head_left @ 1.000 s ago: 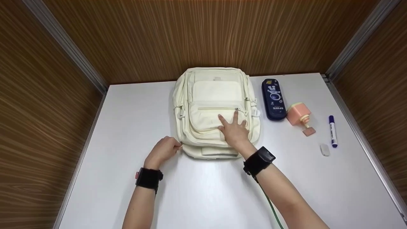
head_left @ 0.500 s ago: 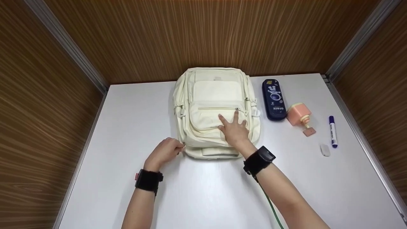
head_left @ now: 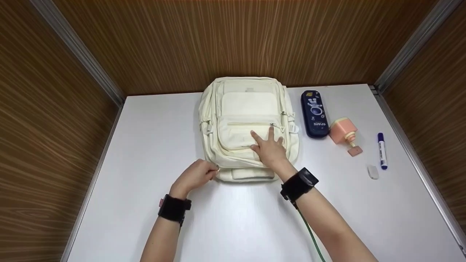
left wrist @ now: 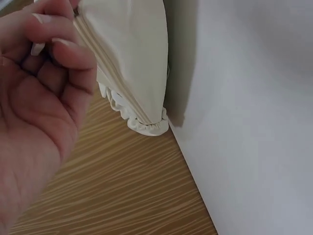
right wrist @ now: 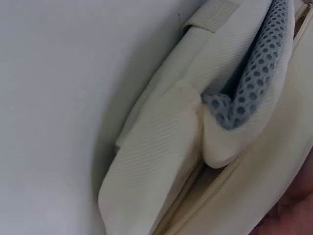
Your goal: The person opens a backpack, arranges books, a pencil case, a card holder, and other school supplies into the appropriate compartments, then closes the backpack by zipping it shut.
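Note:
A cream backpack [head_left: 249, 103] lies on the table, front pockets up. At its near left corner my left hand [head_left: 196, 174] pinches a zipper pull, mostly covered by the fingers. In the left wrist view a pale pull tab [left wrist: 36, 49] shows between the curled fingers, beside the bag's zipper track [left wrist: 110, 73]. My right hand [head_left: 271, 151] rests with spread fingers on the lower front pocket. The right wrist view shows a parted zipper [right wrist: 195, 186] and grey mesh [right wrist: 257, 68] along a strap at the bag's near end.
Right of the bag lie a dark blue pencil case [head_left: 315, 114], a pink block-shaped bottle with a pump-like top [head_left: 343, 131], a blue-capped marker [head_left: 382, 151] and a small white eraser-like piece [head_left: 372, 171]. Wood-grain panels [head_left: 233, 40] wall the white table [head_left: 233, 222].
My left hand has slid a little to the right along the bag's near edge with the zipper pull. The right hand has stayed in place on the front pocket.

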`<move>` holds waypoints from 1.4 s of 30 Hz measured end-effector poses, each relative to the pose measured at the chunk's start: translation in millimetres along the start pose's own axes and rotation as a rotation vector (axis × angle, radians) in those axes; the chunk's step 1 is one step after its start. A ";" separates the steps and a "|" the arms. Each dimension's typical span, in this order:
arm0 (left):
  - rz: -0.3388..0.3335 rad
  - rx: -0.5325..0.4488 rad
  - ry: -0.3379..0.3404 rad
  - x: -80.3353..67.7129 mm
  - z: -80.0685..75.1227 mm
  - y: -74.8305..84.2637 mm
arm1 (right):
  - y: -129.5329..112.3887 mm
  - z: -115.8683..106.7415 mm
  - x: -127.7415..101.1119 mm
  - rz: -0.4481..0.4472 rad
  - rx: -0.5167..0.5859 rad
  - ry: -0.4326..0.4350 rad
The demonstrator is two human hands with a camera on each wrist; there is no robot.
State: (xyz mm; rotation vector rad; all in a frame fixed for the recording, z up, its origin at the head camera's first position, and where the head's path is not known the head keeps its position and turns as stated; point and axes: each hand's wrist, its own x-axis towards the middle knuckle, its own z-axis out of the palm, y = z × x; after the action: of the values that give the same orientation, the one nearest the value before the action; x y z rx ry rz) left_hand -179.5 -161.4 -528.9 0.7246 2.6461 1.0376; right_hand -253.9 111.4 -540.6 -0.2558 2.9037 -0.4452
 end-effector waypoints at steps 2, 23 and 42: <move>-0.046 0.036 0.040 0.1 2.1 0.1 | 0.8 -3.7 -2.3 -0.011 -0.001 -0.007; -0.103 0.288 0.165 -7.3 30.0 17.0 | -76.1 44.1 -65.4 -0.262 0.817 -0.296; -0.223 0.130 0.357 1.7 21.8 -7.1 | -90.5 70.6 -46.6 -0.284 0.793 -0.219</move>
State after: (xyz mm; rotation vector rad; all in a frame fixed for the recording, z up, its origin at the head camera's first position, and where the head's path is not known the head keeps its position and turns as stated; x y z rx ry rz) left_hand -175.7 -152.5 -549.7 0.2723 3.0319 1.0192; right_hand -181.0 16.0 -571.0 -0.5355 2.2565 -1.4420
